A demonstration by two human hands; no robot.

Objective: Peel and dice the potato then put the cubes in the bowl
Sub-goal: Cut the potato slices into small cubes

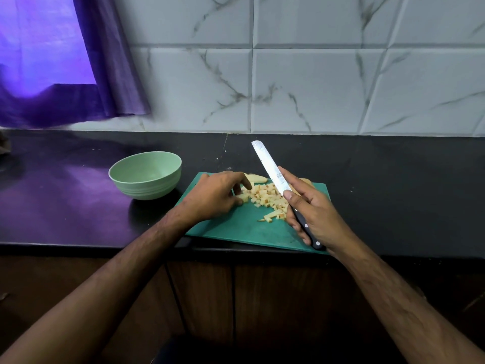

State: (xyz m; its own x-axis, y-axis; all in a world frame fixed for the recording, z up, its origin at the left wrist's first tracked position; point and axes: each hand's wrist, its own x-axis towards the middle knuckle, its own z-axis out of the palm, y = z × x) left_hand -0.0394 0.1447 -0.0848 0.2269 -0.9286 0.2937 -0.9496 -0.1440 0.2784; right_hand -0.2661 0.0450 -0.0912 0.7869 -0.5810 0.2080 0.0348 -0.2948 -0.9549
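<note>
Black countertop (78, 206), marble tile behind. Potato cubes (265, 199) piled mid green cutting board (236, 229), empty green bowl (145, 174) left. Left hand (215, 195) pinches cubes; right hand (312, 214) grips raised knife (275, 177). Cubes light, wet, slippery, likely scatter: better scooped than pinched.

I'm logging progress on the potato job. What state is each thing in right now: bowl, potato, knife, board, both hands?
Green bowl: upright, empty, on the counter left of the board.
Potato cubes: diced, piled on the board.
Potato pieces: uncut, at the board's far edge.
Knife: lifted, blade pointing away.
Cutting board: flat on the counter.
Left hand: fingers curled onto the cubes.
Right hand: grips the knife handle.
</note>
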